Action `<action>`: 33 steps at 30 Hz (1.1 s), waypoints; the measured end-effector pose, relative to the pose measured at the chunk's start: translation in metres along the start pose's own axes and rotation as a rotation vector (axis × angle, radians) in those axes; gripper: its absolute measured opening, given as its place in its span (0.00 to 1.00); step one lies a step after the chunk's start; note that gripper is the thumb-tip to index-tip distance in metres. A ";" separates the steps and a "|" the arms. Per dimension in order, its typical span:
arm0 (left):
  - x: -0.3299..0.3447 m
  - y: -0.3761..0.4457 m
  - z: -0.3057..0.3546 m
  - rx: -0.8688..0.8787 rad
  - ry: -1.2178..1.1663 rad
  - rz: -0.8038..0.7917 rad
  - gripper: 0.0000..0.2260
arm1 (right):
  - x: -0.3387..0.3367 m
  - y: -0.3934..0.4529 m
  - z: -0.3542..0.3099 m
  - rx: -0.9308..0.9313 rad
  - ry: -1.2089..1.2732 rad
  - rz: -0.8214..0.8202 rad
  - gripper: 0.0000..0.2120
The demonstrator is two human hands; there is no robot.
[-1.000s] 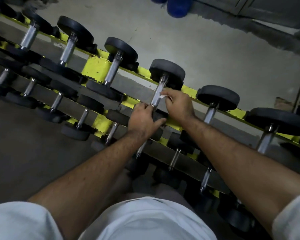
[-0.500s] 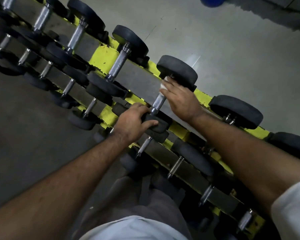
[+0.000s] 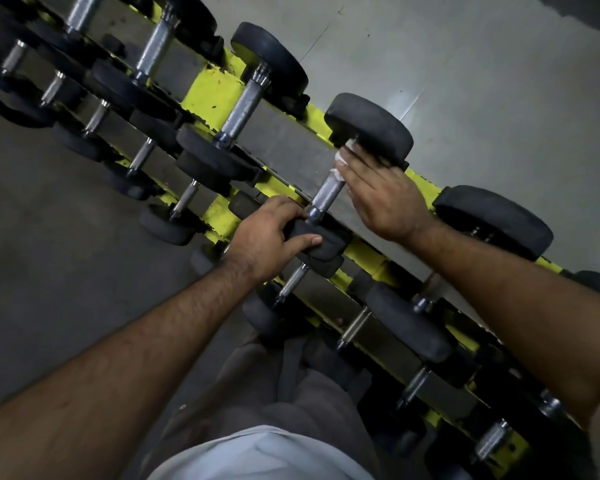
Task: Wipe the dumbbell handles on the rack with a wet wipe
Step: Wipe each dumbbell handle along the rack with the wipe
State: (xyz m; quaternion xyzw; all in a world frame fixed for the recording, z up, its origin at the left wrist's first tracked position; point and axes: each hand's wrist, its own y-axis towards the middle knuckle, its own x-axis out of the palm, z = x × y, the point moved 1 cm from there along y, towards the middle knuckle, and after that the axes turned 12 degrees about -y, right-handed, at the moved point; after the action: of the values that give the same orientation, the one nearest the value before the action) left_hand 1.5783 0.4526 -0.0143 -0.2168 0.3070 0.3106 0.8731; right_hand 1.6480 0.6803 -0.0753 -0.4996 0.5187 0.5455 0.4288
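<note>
A yellow and grey rack (image 3: 219, 95) runs diagonally, loaded with black dumbbells on several tiers. My right hand (image 3: 385, 195) wraps a white wet wipe (image 3: 340, 164) around the far end of one chrome knurled handle (image 3: 326, 194), close under that dumbbell's far black head (image 3: 371, 128). Only small bits of the wipe show beside my fingers. My left hand (image 3: 271, 237) grips the near black head (image 3: 321, 242) of the same dumbbell, thumb lying across it.
Neighbouring dumbbells sit close on both sides: one handle (image 3: 245, 110) to the left, a large head (image 3: 492, 220) to the right. Lower tiers hold smaller dumbbells (image 3: 357, 325). Grey concrete floor (image 3: 482, 64) lies beyond the rack, and my legs stand before it.
My right hand has slid with the wipe up the handle from its near end to the far head. My left hand keeps its hold. The camera has tilted and moved closer.
</note>
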 end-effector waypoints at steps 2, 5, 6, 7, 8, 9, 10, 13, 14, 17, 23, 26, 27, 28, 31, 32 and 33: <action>0.002 0.000 -0.001 0.006 0.000 0.009 0.21 | 0.003 -0.005 -0.015 0.068 0.039 0.002 0.25; 0.003 0.000 -0.002 0.008 0.010 0.013 0.21 | 0.010 -0.016 -0.033 -0.148 0.065 -0.032 0.26; 0.003 0.000 -0.002 0.006 0.011 0.011 0.21 | 0.010 -0.014 -0.025 -0.191 0.048 -0.026 0.26; 0.004 0.000 -0.002 0.005 0.009 0.011 0.21 | 0.008 -0.010 -0.014 -0.174 0.036 -0.011 0.26; 0.004 0.000 -0.002 0.005 0.012 0.012 0.22 | 0.006 -0.004 -0.004 -0.106 0.034 0.009 0.25; 0.005 0.000 -0.001 0.003 0.019 0.011 0.21 | 0.003 -0.002 0.001 -0.014 0.043 0.019 0.24; 0.005 -0.001 -0.001 0.003 0.025 0.013 0.21 | 0.003 -0.003 -0.003 0.043 0.048 0.020 0.25; 0.007 -0.001 0.001 0.002 0.015 0.026 0.20 | 0.008 -0.020 -0.037 -0.147 0.098 -0.020 0.26; 0.007 -0.001 0.001 0.004 0.014 0.032 0.20 | 0.009 -0.022 -0.036 -0.251 0.106 -0.035 0.27; 0.008 -0.001 0.000 -0.013 -0.001 0.031 0.20 | 0.002 -0.007 -0.006 -0.240 0.046 -0.030 0.27; 0.011 -0.002 0.003 -0.028 0.000 0.035 0.20 | 0.003 -0.025 -0.033 -0.315 0.070 -0.063 0.27; 0.010 -0.002 0.003 -0.033 0.000 0.034 0.20 | -0.004 -0.010 -0.007 -0.252 0.003 -0.065 0.27; 0.010 -0.002 0.003 -0.033 0.008 0.032 0.21 | -0.006 -0.004 0.000 -0.143 0.002 -0.052 0.26; 0.011 -0.003 0.003 -0.034 0.015 0.035 0.21 | -0.007 -0.003 -0.001 -0.061 0.000 -0.044 0.26; 0.012 -0.003 0.004 -0.038 0.009 0.038 0.20 | 0.003 -0.019 -0.034 -0.216 0.041 -0.076 0.27; 0.011 -0.003 0.004 -0.034 0.006 0.042 0.20 | 0.003 -0.020 -0.036 -0.321 0.047 -0.095 0.26; 0.011 -0.003 0.004 -0.026 0.004 0.044 0.20 | 0.000 -0.016 -0.030 -0.371 0.037 -0.116 0.26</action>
State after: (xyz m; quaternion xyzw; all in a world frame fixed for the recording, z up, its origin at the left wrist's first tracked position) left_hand 1.5886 0.4571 -0.0184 -0.2220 0.3092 0.3336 0.8625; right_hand 1.6671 0.6523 -0.0767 -0.6090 0.3875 0.5967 0.3506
